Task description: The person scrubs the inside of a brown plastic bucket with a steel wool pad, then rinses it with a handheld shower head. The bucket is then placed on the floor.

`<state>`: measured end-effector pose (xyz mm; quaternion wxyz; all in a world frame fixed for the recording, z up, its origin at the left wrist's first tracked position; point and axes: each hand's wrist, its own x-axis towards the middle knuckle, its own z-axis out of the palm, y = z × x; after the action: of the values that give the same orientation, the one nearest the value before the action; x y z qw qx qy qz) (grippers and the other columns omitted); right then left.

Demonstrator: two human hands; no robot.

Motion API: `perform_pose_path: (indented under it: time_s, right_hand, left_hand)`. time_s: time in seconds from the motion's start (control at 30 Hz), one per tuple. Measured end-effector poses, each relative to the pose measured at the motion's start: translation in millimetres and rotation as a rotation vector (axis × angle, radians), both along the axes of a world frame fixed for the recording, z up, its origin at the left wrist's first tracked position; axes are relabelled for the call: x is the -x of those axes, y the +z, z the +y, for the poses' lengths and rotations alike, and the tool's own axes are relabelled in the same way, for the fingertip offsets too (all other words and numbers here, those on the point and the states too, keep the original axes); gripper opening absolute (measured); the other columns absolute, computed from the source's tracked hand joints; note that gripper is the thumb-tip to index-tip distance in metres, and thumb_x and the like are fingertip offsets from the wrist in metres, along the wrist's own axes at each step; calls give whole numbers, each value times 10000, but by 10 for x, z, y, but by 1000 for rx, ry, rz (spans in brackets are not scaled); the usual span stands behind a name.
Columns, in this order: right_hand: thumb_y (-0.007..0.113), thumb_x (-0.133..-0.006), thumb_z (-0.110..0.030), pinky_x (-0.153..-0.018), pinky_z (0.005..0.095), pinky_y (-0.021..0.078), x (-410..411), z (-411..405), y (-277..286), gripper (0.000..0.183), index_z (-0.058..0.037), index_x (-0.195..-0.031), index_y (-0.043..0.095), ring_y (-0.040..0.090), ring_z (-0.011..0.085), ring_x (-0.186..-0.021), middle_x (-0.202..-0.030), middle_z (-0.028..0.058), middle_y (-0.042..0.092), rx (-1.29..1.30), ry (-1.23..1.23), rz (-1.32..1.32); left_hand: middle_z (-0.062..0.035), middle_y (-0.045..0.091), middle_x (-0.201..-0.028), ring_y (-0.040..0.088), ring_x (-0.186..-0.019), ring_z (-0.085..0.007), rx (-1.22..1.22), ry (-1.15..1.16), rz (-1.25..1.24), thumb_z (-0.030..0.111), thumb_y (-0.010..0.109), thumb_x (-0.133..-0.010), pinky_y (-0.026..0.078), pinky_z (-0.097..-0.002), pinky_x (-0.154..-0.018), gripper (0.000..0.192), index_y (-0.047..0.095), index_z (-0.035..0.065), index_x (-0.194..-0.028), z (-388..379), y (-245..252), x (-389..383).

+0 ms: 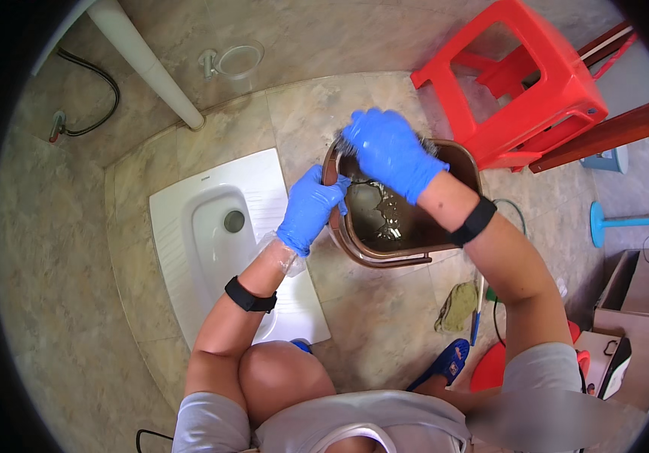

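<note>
A brown plastic bucket (460, 167) stands on the tiled floor before me, with some dark water (367, 206) in the bottom. My left hand (310, 206), in a wet blue glove, grips its left rim and the brown carrying handle (372, 262) there, thumb over the edge. My right hand (389, 150), gloved too, is closed over a grey bristly scrubber (347, 144) at the bucket's far left rim. Most of the scrubber is hidden under the glove, so its exact kind cannot be told.
A white squat toilet (219, 206) is set in the floor at left. Beyond the bucket stands a red plastic stool (471, 122). A greenish cloth (457, 306) lies near my blue slipper (443, 362). A white pipe (149, 65) meets the floor at the far wall.
</note>
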<state>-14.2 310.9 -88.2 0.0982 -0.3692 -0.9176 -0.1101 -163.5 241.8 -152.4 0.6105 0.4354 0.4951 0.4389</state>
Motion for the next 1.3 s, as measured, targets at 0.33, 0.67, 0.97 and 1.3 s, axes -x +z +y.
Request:
perform_pose_path:
  time_s: [0.33, 0.67, 0.97, 1.3]
  right_hand:
    - [581, -681, -126, -648, 387, 469, 116, 79, -109, 91, -82, -761, 592, 586, 269, -742, -770, 112, 567, 54, -179, -123]
    - [633, -758, -256, -785, 411, 455, 23, -129, -129, 355, -51, -1044, 585, 555, 344, -890, -952, 171, 556, 431, -88, 412]
    - [603, -774, -154, -753, 399, 464, 119, -204, -255, 167, -31, -885, 620, 558, 335, -818, -869, 155, 562, 196, -168, 403]
    - [593, -771, -197, -708, 407, 482, 234, -119, -128, 142, -95, -867, 615, 599, 337, -800, -857, 137, 620, 358, -136, 415]
  left_hand:
    - [-61, 569, -676, 570, -558, -136, 45, -18, 71, 153, 641, -780, 456, -264, -524, 204, 525, -3, -841, 7, -67, 18]
    - [-59, 568, -691, 550, -560, -139, 73, -23, -194, 120, 586, -798, 450, -248, -547, 166, 550, -15, -888, 15, -47, 108]
    - [-64, 573, -700, 553, -549, -140, 21, 3, -37, 79, 566, -792, 454, -256, -525, 125, 538, -11, -873, 4, -75, 90]
    - [-45, 544, -674, 553, -532, -131, 30, 10, -35, 128, 637, -795, 455, -252, -517, 180, 519, 0, -839, 9, -79, 101]
